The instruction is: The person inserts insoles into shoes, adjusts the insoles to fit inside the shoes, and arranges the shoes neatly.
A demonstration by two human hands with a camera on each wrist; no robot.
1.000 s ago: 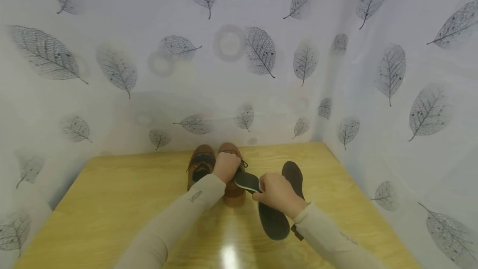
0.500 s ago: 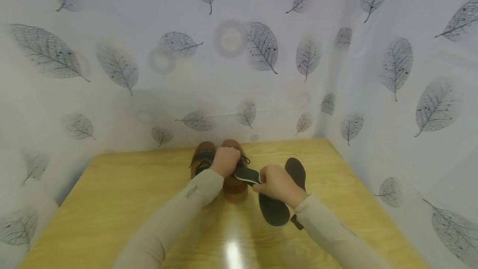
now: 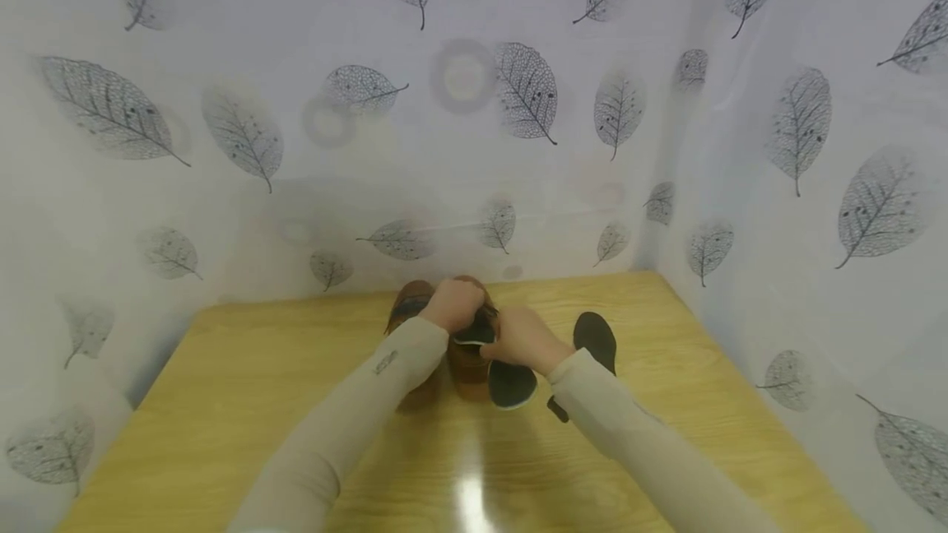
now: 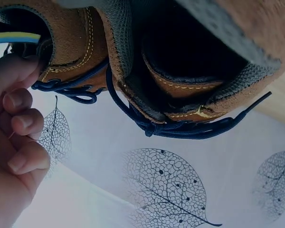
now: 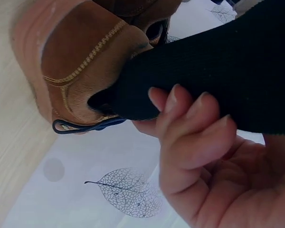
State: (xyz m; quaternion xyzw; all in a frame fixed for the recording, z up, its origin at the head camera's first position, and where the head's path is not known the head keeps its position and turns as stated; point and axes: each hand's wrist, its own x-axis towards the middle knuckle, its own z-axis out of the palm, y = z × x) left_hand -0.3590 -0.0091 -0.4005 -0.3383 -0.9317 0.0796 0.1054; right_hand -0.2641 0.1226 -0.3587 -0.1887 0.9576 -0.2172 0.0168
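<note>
Two brown lace-up shoes stand side by side at the back of the table, the left shoe (image 3: 411,299) and the right shoe (image 3: 470,373). My left hand (image 3: 453,304) is at the right shoe's opening; in the left wrist view its thumb and curled fingers pinch the edge near the tongue and laces. My right hand (image 3: 524,340) grips a black insole (image 5: 194,80) between thumb and fingers. One end of this insole is in the right shoe's mouth; its other end (image 3: 513,387) sticks out toward me. The shoe's inside is mostly hidden.
A second dark insole (image 3: 596,337) lies on the wooden table (image 3: 281,401), right of my right hand. A small dark brown piece (image 3: 558,410) shows beside the right sleeve, partly hidden. Leaf-patterned white sheeting (image 3: 296,138) closes off the back and right.
My right hand has moved left and forward, bringing the insole's end into the right shoe's opening. My left hand has kept its place at the shoe. The view has shifted slightly.
</note>
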